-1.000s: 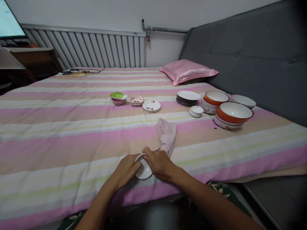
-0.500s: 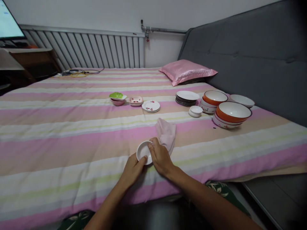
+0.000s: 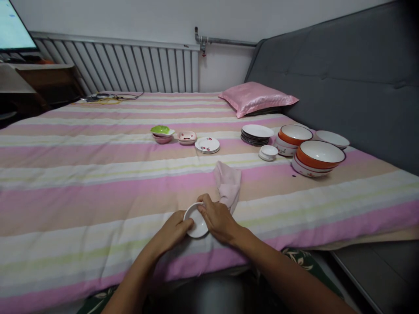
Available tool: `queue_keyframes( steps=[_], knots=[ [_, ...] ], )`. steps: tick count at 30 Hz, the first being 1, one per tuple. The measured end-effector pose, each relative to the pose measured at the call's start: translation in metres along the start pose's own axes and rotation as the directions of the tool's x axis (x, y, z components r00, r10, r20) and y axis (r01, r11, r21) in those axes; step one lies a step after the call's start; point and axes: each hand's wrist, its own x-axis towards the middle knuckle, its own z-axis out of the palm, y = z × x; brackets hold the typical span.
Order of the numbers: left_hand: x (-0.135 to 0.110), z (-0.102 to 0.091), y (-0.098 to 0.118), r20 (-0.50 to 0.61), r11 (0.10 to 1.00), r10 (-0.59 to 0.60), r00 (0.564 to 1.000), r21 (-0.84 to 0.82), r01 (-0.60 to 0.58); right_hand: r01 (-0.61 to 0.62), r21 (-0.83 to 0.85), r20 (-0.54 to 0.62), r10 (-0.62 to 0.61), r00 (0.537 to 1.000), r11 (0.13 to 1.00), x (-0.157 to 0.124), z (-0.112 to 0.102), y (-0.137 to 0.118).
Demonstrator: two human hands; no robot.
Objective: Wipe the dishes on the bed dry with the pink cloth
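Most of the frame is filled by a striped bed (image 3: 98, 209), backed at upper right by a grey headboard (image 3: 343, 52). Along the wall at upper left a radiator (image 3: 131, 65) is seen, partly hidden by a screen (image 3: 13, 30) at the corner. A pink pillow (image 3: 257, 98) is set near the headboard, above centre.

At right, orange-rimmed bowls are stacked on flowered ones in two piles, the front pile (image 3: 317, 159) and the rear pile (image 3: 293, 137); a pale bowl (image 3: 332, 138) is placed behind them. To their left a stack of plates (image 3: 257, 133) is topped by a white one.

At lower centre, a small white dish (image 3: 199, 226) is pinched at its left edge by the left hand (image 3: 173, 230) and at its upper right by the right hand (image 3: 218, 220), both thumbs being laid inside. A pink cloth (image 3: 228, 181) is bunched just beyond the right hand; whether it is gripped cannot be told.

Flowered plates (image 3: 207, 144), pink square dishes (image 3: 186, 138) and a green dish (image 3: 161, 130) are lined up above centre. Small white dishes (image 3: 268, 152) are stacked beside the bowls.
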Motion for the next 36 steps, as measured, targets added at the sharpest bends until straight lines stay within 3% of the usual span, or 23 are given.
queue_keyframes(
  steps=[3, 7, 12, 15, 18, 25, 32, 36],
  knots=[
    [-0.002, -0.004, -0.001, 0.081, 0.999, -0.041, 0.996, 0.03, 0.039, 0.064, -0.047, 0.06, -0.061, 0.996, 0.997, 0.0, -0.002, 0.0],
    [-0.002, -0.004, 0.0, 0.084, 0.999, -0.025, 0.996, 0.032, 0.022, 0.093, -0.047, 0.083, -0.089, 0.993, 0.995, 0.0, -0.004, 0.0],
    [0.003, 0.006, 0.002, -0.097, 0.997, -0.068, 0.993, -0.042, 0.064, -0.023, 0.087, -0.069, 0.029, 0.997, 0.996, 0.003, -0.001, -0.002],
    [0.006, 0.013, 0.002, -0.137, 0.989, -0.125, 0.983, -0.091, 0.113, -0.098, 0.176, -0.172, 0.129, 0.977, 0.98, 0.005, 0.002, -0.001],
    [0.008, 0.019, -0.001, -0.162, 0.99, -0.114, 0.98, -0.103, 0.098, -0.131, 0.206, -0.201, 0.172, 0.964, 0.97, 0.006, 0.004, -0.001],
    [0.004, 0.013, -0.002, -0.126, 0.991, -0.102, 0.987, -0.102, 0.09, -0.059, 0.139, -0.11, 0.075, 0.991, 0.989, 0.003, 0.004, 0.001],
    [0.002, -0.001, -0.007, 0.03, 0.998, -0.066, 0.997, -0.012, 0.067, 0.074, 0.011, 0.055, -0.075, 0.996, 0.997, 0.001, -0.003, 0.002],
    [0.004, 0.002, -0.008, -0.004, 0.996, -0.079, 0.997, -0.035, 0.079, 0.074, 0.058, 0.03, -0.075, 0.997, 0.996, 0.001, -0.002, 0.002]
  ],
)
